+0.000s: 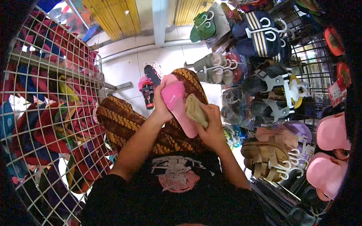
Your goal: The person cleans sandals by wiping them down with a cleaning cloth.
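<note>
Your left hand is closed around the left side of a pink sandal, held tilted above your brown patterned garment. Next, a beige cloth overlaps the sandal's right edge; I cannot tell whether they touch. Your right hand grips that cloth. Farther right, dark striped sandals hang.

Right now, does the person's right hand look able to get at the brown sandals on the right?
Probably yes, once freed: the right hand holds a tan cloth, but nothing visible stands between it and the brown sandals; the exact distance is unclear.
</note>
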{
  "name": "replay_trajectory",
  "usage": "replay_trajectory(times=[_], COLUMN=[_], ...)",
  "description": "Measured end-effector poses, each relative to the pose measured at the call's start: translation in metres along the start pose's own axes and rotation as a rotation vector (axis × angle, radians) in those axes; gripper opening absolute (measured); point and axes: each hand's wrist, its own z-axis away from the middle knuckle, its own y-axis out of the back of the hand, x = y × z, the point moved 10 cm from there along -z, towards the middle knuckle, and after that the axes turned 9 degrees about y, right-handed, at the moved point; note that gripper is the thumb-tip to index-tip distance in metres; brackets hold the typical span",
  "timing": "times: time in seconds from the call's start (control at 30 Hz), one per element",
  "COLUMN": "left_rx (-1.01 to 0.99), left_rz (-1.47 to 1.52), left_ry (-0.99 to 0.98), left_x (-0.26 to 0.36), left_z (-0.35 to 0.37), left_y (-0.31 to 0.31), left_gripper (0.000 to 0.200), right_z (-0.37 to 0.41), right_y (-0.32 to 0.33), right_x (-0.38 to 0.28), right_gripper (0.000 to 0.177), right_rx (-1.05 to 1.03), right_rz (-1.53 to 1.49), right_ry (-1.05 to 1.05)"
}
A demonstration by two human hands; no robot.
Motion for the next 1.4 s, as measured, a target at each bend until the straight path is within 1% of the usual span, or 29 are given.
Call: replay_trajectory(times=[0.03, 0.13, 0.23, 0.33, 0.43, 0.53, 0.63, 0.73, 0.83, 0.93, 1.0, 1.07, 1.13, 1.17, 1.27, 1.3, 1.4], left_rx=[0.034, -0.108, -0.218, -0.216, -0.205, -0.134, -0.529, -0.384, -0.324, -0.182, -0.192, -0.153, -0.084, -0.231, -0.225, -0.217, -0.176], left_rz=[0.021, -0.018, -0.033, -0.073, -0.165, -0.249, 0.248, -0.098, -0.127, -0.321, -0.371, -0.369, -0.324, -0.244, -0.141, -0.125, -0.265], left_ry=[-0.026, 0.047, 0.010, -0.074, -0.047, -0.094, 0.106, 0.009, -0.019, -0.080, -0.056, -0.059, -0.105, -0.070, 0.031, 0.050, -0.113], left_x=[0.002, -0.001, 0.001, 0.000, -0.004, 0.000, -0.010, -0.011, -0.013, -0.010, -0.012, -0.015, -0.016, -0.019, -0.022, -0.021, 0.001], left_z=[0.000, 0.013, 0.022, 0.032, 0.039, 0.045, 0.047, 0.044, 0.043, 0.044, 0.046, 0.047, 0.038, 0.026, 0.029, 0.027, 0.021], left_y=[0.002, -0.020, -0.024, -0.031, -0.036, -0.030, -0.050, -0.045, -0.043, -0.037, -0.043, -0.035, -0.014, -0.004, -0.018, -0.020, -0.010], left_gripper=[0.067, 0.069, 0.070, 0.073, 0.074, 0.073, 0.073, 0.074, 0.075, 0.077, 0.077, 0.076, 0.073, 0.067, 0.063, 0.063, 0.068], right_z=[0.001, 0.004, 0.009, 0.008, 0.005, 0.007, 0.019, 0.016, 0.015, 0.015, 0.010, 0.014, 0.019, 0.028, 0.034, 0.038, 0.024], right_y=[-0.006, -0.018, -0.027, -0.021, -0.020, -0.020, -0.018, -0.014, -0.015, -0.020, -0.022, -0.025, -0.025, -0.028, -0.014, -0.013, 0.012], right_x=[0.002, -0.015, -0.014, -0.021, -0.043, -0.046, -0.036, -0.032, -0.036, -0.035, -0.037, -0.034, -0.018, -0.009, -0.020, -0.020, -0.014], right_gripper=[0.067, 0.074, 0.074, 0.069, 0.072, 0.073, 0.075, 0.076, 0.074, 0.071, 0.068, 0.066, 0.064, 0.061, 0.060, 0.060, 0.057], right_rx=[-0.080, -0.267, -0.377, -0.250, -0.119, -0.200, -0.235, -0.202, -0.164, -0.150, -0.189, -0.261, -0.348, -0.423, -0.652, -0.735, -0.546], right_rz=[0.006, 0.213, 0.297, 0.333, 0.391, 0.365, 0.413, 0.523, 0.550, 0.573, 0.548, 0.487, 0.403, 0.360, 0.100, 0.025, -0.199], right_ry=[-0.031, 0.104, 0.094, 0.114, 0.199, 0.215, 0.235, 0.217, 0.175, 0.115, 0.142, 0.160, 0.184, 0.233, 0.115, 0.112, 0.079])
